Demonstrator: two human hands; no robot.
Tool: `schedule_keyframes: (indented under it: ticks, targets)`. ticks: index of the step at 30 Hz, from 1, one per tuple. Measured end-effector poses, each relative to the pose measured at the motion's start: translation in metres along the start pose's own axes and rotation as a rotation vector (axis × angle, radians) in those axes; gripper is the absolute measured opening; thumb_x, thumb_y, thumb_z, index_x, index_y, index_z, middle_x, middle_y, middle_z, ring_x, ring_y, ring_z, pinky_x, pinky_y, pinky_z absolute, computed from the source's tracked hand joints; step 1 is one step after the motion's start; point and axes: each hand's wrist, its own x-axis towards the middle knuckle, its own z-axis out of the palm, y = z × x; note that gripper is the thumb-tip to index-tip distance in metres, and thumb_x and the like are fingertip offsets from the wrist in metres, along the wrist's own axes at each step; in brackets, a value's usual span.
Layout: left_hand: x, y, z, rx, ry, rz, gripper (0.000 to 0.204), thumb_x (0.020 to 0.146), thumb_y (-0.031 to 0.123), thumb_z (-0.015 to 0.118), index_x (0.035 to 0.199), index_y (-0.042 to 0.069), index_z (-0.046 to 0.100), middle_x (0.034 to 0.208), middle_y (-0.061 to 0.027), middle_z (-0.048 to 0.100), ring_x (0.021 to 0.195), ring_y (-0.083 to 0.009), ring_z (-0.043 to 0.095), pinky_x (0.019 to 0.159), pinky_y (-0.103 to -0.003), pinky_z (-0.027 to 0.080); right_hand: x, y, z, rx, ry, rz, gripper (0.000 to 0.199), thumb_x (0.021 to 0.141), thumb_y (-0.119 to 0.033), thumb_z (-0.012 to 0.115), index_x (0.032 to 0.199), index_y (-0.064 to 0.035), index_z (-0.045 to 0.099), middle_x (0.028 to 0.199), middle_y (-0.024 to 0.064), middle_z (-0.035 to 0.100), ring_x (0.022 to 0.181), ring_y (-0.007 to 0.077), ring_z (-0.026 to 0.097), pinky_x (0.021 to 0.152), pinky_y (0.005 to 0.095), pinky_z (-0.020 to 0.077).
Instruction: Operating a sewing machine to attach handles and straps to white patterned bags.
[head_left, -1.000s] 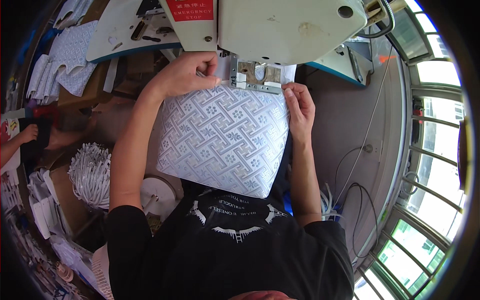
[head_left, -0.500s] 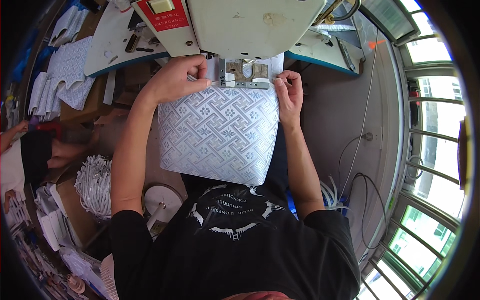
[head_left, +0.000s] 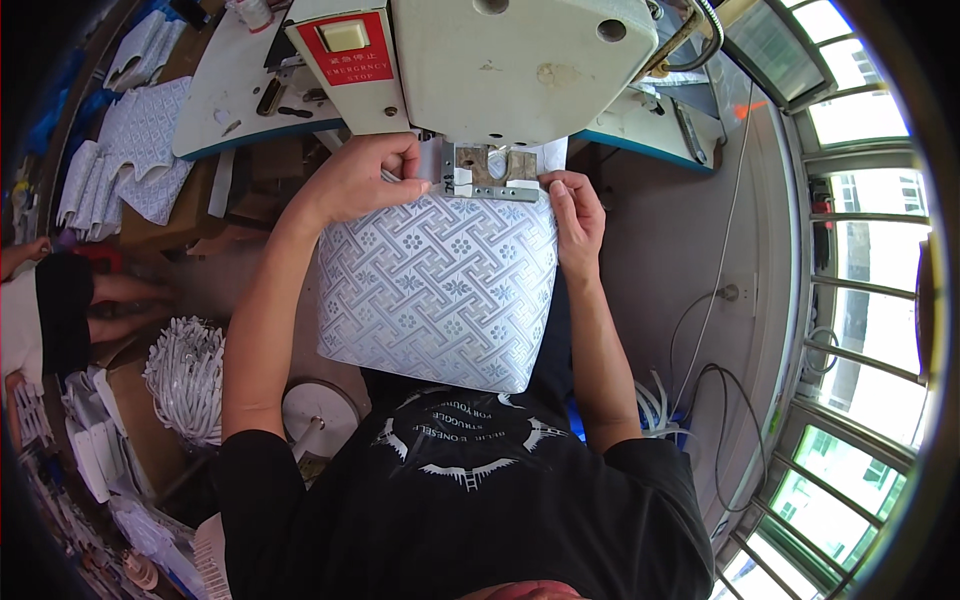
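A white and silver-grey patterned fabric piece [head_left: 435,290] hangs from the front of a machine down toward my lap. Its top end passes under a metal clamp frame [head_left: 495,190] with an opening in its middle. My left hand [head_left: 365,180] pinches the fabric's upper left edge, thumb and curled fingers close beside the frame. At the upper right corner, my right hand [head_left: 578,218] holds the edge between thumb and bent fingers, just right of the frame. The machine head [head_left: 520,75] hides what lies behind the frame.
A red-labelled switch box [head_left: 345,60] is on the machine's left. Tools [head_left: 270,98] lie on the white table. Patterned fabric pieces [head_left: 150,130] are stacked at far left, above a bundle of white strips [head_left: 190,380]. Another person [head_left: 65,310] is at left; barred windows [head_left: 870,245] line the right.
The machine, clamp frame and fabric appear slightly lower in the picture. Both hands keep their grip at the upper edges, the right hand's fingertips a little closer to the frame.
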Motion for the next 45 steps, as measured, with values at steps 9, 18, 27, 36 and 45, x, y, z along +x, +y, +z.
schedule_keyframes:
  ticks: [9,18,27,36,45]
  targets:
    - [0.001,-0.001,-0.003,0.044,-0.018,-0.033,0.025,0.087,0.019,0.077,0.091,0.003,0.057,0.073,-0.0006,0.06,0.07,-0.0087,0.054,0.07,-0.027,0.045,0.002,0.001,-0.005,-0.035,-0.027,-0.001,0.016,0.108,-0.013,0.06,0.112,0.0009,0.067,0.099,-0.0004,0.068,0.087,0.0038,0.056,0.078,0.0191,0.0426]
    - [-0.001,-0.003,0.002,0.034,0.016,0.027,0.025,0.086,0.013,0.077,0.084,0.002,0.055,0.071,-0.0015,0.059,0.066,-0.0093,0.057,0.064,-0.028,0.047,0.003,-0.006,-0.002,-0.03,-0.016,0.032,0.015,0.107,-0.013,0.061,0.111,0.0001,0.068,0.1,0.0009,0.068,0.088,0.0051,0.057,0.079,0.0195,0.0436]
    - [-0.034,0.035,0.087,0.763,0.695,0.303,0.032,0.089,0.031,0.078,0.113,0.01,0.071,0.127,-0.0144,0.058,0.116,-0.0314,0.054,0.103,-0.048,0.042,0.073,-0.09,0.025,-0.944,-0.19,-0.351,0.014,0.093,-0.008,0.07,0.105,-0.0024,0.072,0.097,0.0158,0.072,0.08,0.0313,0.068,0.069,0.0347,0.0533]
    - [-0.009,0.04,0.118,0.844,0.671,0.242,0.046,0.093,0.044,0.072,0.129,0.015,0.072,0.136,-0.0161,0.053,0.122,-0.0356,0.048,0.108,-0.051,0.037,0.103,-0.06,0.015,-1.025,-0.397,-0.478,0.016,0.09,-0.014,0.069,0.105,-0.0085,0.071,0.094,0.0144,0.072,0.083,0.041,0.069,0.07,0.0498,0.0569]
    - [-0.003,0.037,0.115,0.828,0.638,0.206,0.049,0.096,0.045,0.068,0.137,0.018,0.068,0.136,-0.0126,0.053,0.124,-0.0352,0.049,0.107,-0.05,0.039,0.107,-0.061,0.008,-0.985,-0.43,-0.591,0.016,0.09,-0.017,0.07,0.106,-0.0111,0.072,0.093,0.0139,0.073,0.083,0.0381,0.07,0.069,0.0478,0.0572]
